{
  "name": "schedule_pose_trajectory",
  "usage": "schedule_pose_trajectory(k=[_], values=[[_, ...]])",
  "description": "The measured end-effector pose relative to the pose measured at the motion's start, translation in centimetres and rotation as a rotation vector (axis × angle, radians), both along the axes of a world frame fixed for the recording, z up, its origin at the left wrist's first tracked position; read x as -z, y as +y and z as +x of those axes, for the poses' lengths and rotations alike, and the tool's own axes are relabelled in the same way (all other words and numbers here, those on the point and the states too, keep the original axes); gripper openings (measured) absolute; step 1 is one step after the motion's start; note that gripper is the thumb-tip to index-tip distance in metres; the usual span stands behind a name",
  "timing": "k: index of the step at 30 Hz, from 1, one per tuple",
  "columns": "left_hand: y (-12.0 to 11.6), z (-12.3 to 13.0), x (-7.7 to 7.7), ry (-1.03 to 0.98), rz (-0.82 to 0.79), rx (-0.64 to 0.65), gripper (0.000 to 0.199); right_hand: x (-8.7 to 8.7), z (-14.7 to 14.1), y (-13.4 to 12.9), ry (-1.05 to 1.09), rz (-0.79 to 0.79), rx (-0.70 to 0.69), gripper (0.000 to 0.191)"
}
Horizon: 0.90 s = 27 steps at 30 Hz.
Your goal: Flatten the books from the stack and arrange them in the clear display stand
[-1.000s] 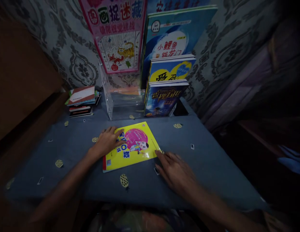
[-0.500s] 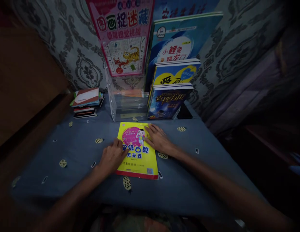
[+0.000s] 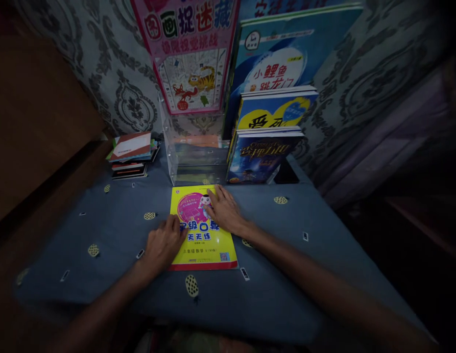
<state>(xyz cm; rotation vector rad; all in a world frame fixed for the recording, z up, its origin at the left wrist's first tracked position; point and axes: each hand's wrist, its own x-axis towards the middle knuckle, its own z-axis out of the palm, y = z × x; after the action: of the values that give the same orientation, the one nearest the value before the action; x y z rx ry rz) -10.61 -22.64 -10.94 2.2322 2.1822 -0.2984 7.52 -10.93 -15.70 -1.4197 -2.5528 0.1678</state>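
Note:
A yellow workbook (image 3: pixel 204 249) with a pink circle, a cartoon child and a red bottom strip lies flat on the blue tablecloth. My left hand (image 3: pixel 163 244) rests at its left edge, fingers bent over the edge and the thumb apart on the cover. Across the upper right of the cover lies my right hand (image 3: pixel 225 210), open, with its fingers stretched out. Both hands partly hide the printed title and the cartoon figure. Just behind the workbook stands a clear stepped book rack (image 3: pixel 198 174).
On the rack stand a pink picture book (image 3: pixel 193 63), a teal book (image 3: pixel 282 49), a blue-and-yellow book (image 3: pixel 275 110) and dark blue books (image 3: pixel 259 159). A small stack of books (image 3: pixel 132 149) is at the back left. Patterned curtain (image 3: pixel 135 105) hangs behind.
The workbook has slid slightly left and sits a little straighter. Both hands have shifted left with it, staying on the cover. The camera view has moved slightly.

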Motion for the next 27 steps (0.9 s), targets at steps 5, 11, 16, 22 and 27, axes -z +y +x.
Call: schedule_pose_trajectory(k=[5, 11, 16, 22, 27], values=[[0.8, -1.1, 0.4, 0.03, 0.031, 0.051, 0.034, 0.0, -1.3, 0.0, 0.027, 0.004, 0.058, 0.06], [1.5, -1.9, 0.6, 0.005, 0.162, 0.138, 0.033, -0.1, -1.4, -0.1, 0.045, -0.005, 0.072, 0.059], [2.6, -3.5, 1.4, -0.077, 0.227, 0.221, 0.037, 0.5, 0.0, 1.2, 0.12, 0.021, -0.011, 0.056], [5.4, -5.3, 2.7, -0.185, 0.212, 0.301, 0.05, 1.3, 2.7, 3.6, 0.318, -0.034, -0.147, 0.046], [7.4, -4.9, 2.4, -0.196, 0.212, 0.374, 0.051, 1.3, 3.1, 4.4, 0.38, -0.058, -0.139, 0.045]])
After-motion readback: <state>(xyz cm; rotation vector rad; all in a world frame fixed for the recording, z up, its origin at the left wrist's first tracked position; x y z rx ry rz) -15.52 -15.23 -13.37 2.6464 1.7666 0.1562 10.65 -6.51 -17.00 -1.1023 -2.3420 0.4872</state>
